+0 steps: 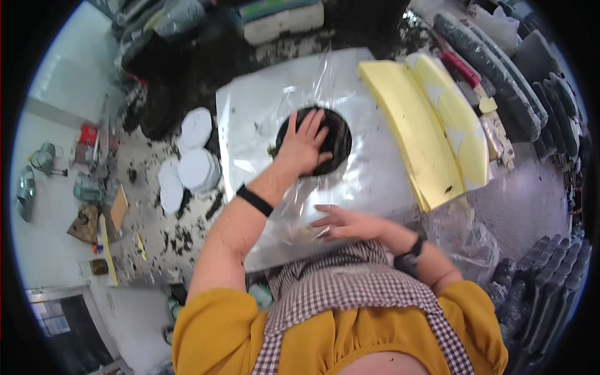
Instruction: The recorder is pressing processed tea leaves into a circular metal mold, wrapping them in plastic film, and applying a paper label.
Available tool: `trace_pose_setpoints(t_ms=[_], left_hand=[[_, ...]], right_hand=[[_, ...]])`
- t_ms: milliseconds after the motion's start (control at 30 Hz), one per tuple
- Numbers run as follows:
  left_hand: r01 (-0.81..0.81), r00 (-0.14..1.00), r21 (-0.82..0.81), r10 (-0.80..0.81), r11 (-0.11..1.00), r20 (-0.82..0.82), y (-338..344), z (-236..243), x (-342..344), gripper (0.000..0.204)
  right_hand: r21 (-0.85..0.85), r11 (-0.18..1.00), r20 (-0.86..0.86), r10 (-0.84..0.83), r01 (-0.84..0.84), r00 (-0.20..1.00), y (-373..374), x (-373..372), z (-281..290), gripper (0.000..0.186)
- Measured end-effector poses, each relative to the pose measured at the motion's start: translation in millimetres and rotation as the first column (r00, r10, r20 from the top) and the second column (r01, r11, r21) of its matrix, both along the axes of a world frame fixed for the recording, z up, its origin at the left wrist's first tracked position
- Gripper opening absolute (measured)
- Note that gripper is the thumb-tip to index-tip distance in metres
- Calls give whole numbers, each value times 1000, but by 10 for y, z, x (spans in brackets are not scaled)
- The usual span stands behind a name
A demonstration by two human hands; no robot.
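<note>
Left hand (305, 147) on dark circle (340, 134)

The circle lies mid-sheet on the silver sheet (250, 125), the left grip spread across it. The right hand (344, 223), its grip loosely spread, is by clear film (294, 219) toward the sheet's near edge. Yellow paper (412, 137) lies along the right edge; white discs (197, 169) lie beyond the left, on the desk (147, 172).

The camera is looking steeply down from the person's head over the near checked apron (340, 290), facing the silvery sheet (250, 119). It is viewing the left hand (306, 145) and right hand (350, 224) from close by, its fisheye field stretching from the pale wall (65, 75) at left to dark stacked pieces (550, 294) at right.
</note>
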State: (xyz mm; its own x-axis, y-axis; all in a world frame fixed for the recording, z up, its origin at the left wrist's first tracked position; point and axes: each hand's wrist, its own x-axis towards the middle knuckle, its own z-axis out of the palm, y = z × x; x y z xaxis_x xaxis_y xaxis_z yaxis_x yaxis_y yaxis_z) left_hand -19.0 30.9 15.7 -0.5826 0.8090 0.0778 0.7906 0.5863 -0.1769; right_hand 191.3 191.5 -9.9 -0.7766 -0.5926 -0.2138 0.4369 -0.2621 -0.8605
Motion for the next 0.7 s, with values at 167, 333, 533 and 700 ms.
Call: trace_pose_setpoints(t_ms=[167,333,533,700], left_hand=[[-40,985,123,19,992,173,-393,-247,53,64],[16,977,299,-79,954,200,-205,165,302,86],[87,972,245,-136,966,194,-78,65,186,92],[149,982,188,-168,971,89,-83,-28,63,92]], right_hand=[[-194,977,-81,79,-93,994,-53,-68,592,35],[195,864,34,-479,464,877,1163,-485,-175,54],[-8,832,-269,-536,555,800,546,-2182,99,21],[-705,604,-238,-694,370,679,1133,-1940,492,30]])
